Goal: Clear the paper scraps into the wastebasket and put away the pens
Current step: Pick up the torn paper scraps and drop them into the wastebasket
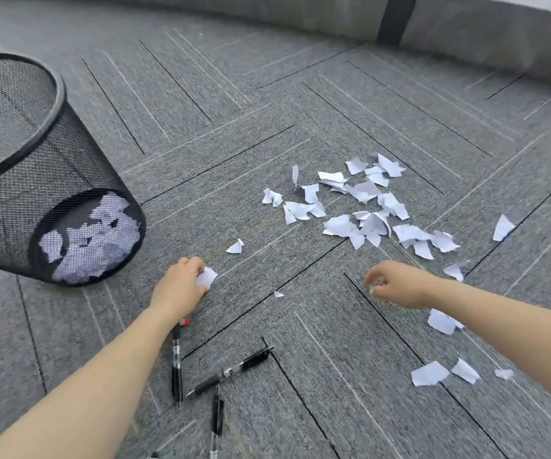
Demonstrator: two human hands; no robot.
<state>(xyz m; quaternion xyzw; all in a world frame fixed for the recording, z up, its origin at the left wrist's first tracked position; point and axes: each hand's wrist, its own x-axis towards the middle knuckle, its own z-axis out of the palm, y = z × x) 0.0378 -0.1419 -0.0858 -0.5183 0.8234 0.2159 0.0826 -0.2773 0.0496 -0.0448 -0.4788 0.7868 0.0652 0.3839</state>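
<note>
Several torn white paper scraps (363,207) lie scattered on the grey carpet right of centre. A black mesh wastebasket (19,160) stands at the left with white scraps showing through its wall. My left hand (178,286) rests on the carpet, its fingers closed on one white scrap (207,277). My right hand (396,286) hovers low over the carpet with its fingers curled together; a tiny white bit may sit at the fingertips. Black pens lie near me: one (177,362) beside my left forearm, one (231,369) slanted, one (216,422) at the bottom.
Loose scraps lie apart from the pile: one (235,247) ahead of my left hand, a tiny one (278,294) between my hands, some (430,373) under my right forearm. A grey low wall (300,14) runs along the far side.
</note>
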